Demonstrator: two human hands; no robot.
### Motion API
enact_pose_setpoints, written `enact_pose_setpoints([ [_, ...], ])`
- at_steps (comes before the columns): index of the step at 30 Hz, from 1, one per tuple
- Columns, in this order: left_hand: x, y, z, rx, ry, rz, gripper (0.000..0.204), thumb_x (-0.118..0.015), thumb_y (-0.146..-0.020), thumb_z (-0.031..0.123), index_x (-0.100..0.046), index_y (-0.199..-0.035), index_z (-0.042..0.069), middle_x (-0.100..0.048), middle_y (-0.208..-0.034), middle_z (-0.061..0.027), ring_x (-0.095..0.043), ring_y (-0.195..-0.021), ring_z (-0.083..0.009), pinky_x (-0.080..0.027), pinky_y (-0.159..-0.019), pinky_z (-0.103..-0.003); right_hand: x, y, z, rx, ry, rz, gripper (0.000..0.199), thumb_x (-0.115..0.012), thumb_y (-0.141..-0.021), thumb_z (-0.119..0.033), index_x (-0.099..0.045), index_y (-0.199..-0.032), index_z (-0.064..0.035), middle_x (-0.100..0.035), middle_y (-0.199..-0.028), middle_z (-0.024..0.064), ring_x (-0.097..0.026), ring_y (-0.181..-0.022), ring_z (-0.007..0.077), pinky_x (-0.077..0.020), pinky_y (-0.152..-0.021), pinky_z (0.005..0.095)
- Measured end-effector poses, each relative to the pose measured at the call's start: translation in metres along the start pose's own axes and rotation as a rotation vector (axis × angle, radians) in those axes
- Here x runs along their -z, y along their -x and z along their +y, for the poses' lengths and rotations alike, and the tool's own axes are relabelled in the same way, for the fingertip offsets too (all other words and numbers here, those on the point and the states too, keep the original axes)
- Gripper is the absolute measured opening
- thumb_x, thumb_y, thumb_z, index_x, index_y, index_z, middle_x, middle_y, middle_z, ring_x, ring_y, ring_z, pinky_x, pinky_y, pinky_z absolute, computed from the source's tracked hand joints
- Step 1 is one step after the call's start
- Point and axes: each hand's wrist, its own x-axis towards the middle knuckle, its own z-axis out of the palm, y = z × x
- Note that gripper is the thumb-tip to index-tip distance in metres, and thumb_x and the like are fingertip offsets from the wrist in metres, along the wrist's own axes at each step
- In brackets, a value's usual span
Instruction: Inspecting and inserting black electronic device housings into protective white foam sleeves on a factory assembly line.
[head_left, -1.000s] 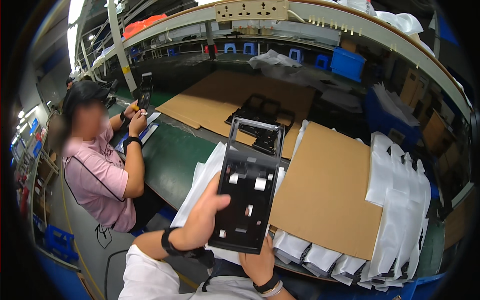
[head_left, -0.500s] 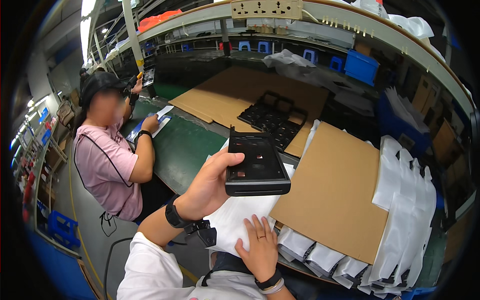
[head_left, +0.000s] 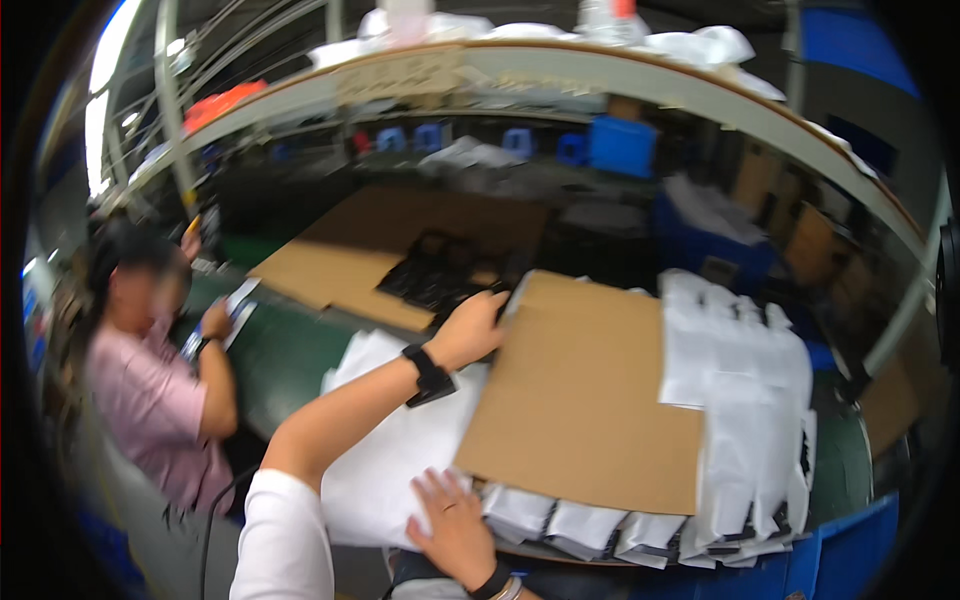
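The green worktop (head_left: 275, 375) spreads under everything, its surface showing as a strip left of centre, between the rear cardboard and my white sheets; that strip is the open room beside my left forearm. At the left of the frame sits a person in a pink shirt (head_left: 155, 420), near the worktop's edge. A big brown cardboard sheet (head_left: 590, 400) slants through the middle, its left edge running down beside my hands. White-wrapped pieces (head_left: 750, 420) crowd its right side and poke out under its lower edge, leaving little room there. The rear cardboard (head_left: 340, 255) lies upper left of centre. White sheets (head_left: 385, 470) lie flat at lower centre.

My left arm stretches up from the bottom of the frame, elbow bent, to the upper left corner of the big sheet. There my left hand (head_left: 468, 328) is turned back-up with fingers curled; blur keeps me from telling whether they pinch anything. My right hand (head_left: 455, 530) is at bottom centre, fingers spread over the white sheets.

The black frames (head_left: 425, 268) lie on the rear cardboard, just beyond my left hand: dark, overlapping, with openings, their details smeared.
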Motion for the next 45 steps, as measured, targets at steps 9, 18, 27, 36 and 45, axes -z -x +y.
enact_pose_setpoints([
  [9,-0.011,-0.024,-0.067,0.125,-0.382,0.321,0.052,-0.064,-0.081,0.030,-0.051,-0.120,-0.002,-0.056,-0.108,-0.0239,-0.057,-0.096,-0.0406,-0.048,-0.078,-0.046,0.003,-0.003,-0.022,-0.012,-0.163,-0.063,0.060,-0.059,-0.079,-0.026,-0.043,-0.130,0.0012,-0.042,-0.137,0.0184,-0.028,-0.134,0.0347,-0.0232,-0.111,0.0435],
  [18,-0.091,0.064,0.197,-0.717,1.250,-1.307,0.053,-0.039,-0.096,0.047,-0.048,-0.131,0.008,-0.054,-0.126,-0.0218,-0.053,-0.115,-0.0266,-0.034,-0.103,-0.035,-0.011,-0.011,-0.017,0.099,0.172,0.191,0.028,-0.061,-0.079,-0.030,-0.065,-0.089,-0.0040,-0.063,-0.075,0.0154,-0.061,-0.072,0.0320,-0.0481,-0.071,0.0418],
  [27,-0.103,0.179,0.116,-1.135,0.437,-0.741,0.032,-0.057,-0.086,0.031,-0.054,-0.102,0.003,-0.058,-0.078,-0.0199,-0.058,-0.080,-0.0370,-0.046,-0.067,-0.046,-0.048,0.006,0.027,0.203,0.137,-0.025,0.045,-0.049,-0.085,-0.033,-0.052,-0.127,-0.0152,-0.048,-0.132,0.0110,-0.040,-0.125,0.0340,-0.0361,-0.094,0.0482],
  [36,-0.085,0.194,0.106,-0.997,0.248,-0.537,0.027,-0.058,-0.083,0.009,-0.059,-0.109,0.005,-0.058,-0.086,-0.0166,-0.057,-0.099,-0.0326,-0.045,-0.086,-0.041,-0.038,0.004,0.018,0.067,0.099,-0.154,0.062,-0.052,-0.084,-0.036,-0.035,-0.141,-0.0196,-0.027,-0.148,0.0067,-0.019,-0.138,0.0294,-0.0213,-0.109,0.0527],
  [45,-0.058,0.192,0.114,-0.917,0.308,-0.580,0.030,-0.058,-0.082,0.008,-0.058,-0.111,0.005,-0.057,-0.088,-0.0170,-0.056,-0.099,-0.0342,-0.045,-0.086,-0.042,-0.034,0.002,0.010,0.040,0.149,-0.129,0.060,-0.056,-0.083,-0.039,-0.041,-0.137,-0.0185,-0.033,-0.145,0.0069,-0.023,-0.137,0.0292,-0.0234,-0.108,0.0515],
])
